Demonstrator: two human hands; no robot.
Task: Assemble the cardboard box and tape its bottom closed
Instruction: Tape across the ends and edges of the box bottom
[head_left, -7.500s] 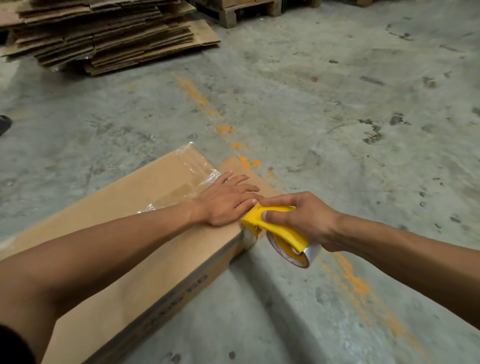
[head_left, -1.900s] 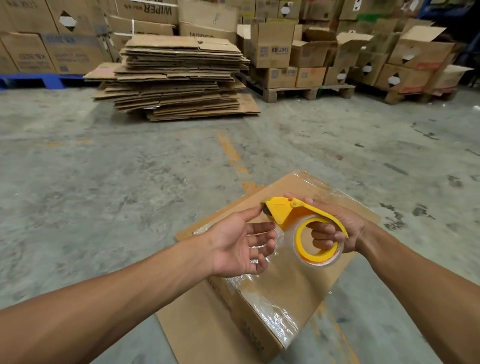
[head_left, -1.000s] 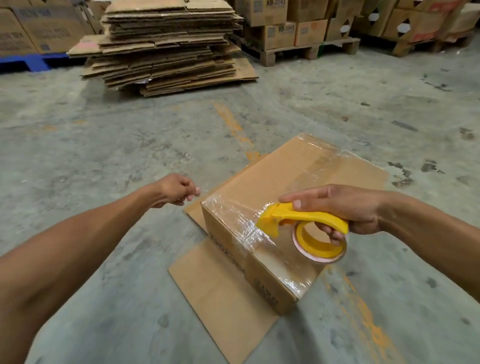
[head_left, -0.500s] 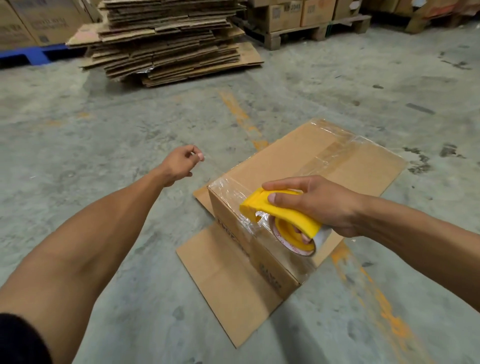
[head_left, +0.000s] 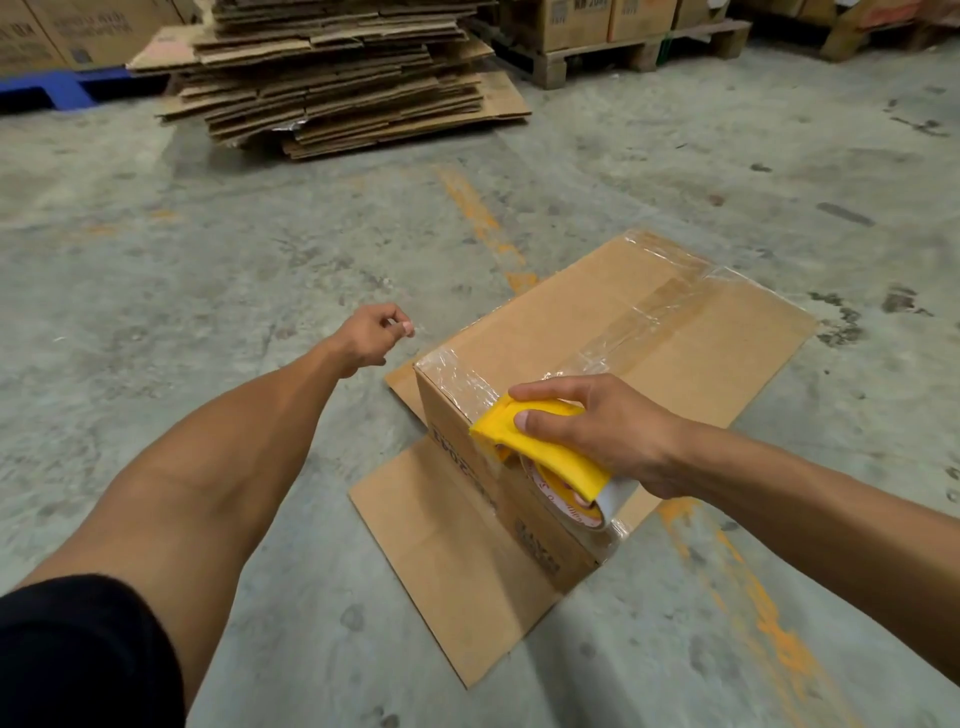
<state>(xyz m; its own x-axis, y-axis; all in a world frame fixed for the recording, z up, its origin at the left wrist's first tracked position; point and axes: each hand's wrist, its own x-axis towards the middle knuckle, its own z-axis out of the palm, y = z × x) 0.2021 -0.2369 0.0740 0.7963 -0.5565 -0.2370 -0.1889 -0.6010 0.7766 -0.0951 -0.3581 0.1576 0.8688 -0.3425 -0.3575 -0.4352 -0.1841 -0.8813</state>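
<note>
A cardboard box (head_left: 691, 343) stands upside down on the concrete floor, its closed bottom flaps facing up with clear tape along the seam and over the near edge. One flap (head_left: 457, 561) lies flat on the floor in front. My right hand (head_left: 602, 431) grips a yellow tape dispenser (head_left: 540, 452) with its roll against the box's near side wall. My left hand (head_left: 376, 332) is held out to the left of the box, apart from it, fingers pinched together; whether a thin strand of tape is between them I cannot tell.
A tall stack of flattened cardboard (head_left: 337, 73) lies on the floor at the back. Filled boxes on a wooden pallet (head_left: 639, 52) stand behind it, and a blue pallet (head_left: 57, 91) at the far left. An orange painted line (head_left: 483, 223) runs across the floor.
My right hand has drawn the dispenser down over the box's near edge onto its side wall. My left hand has stayed out to the left, pinched.
</note>
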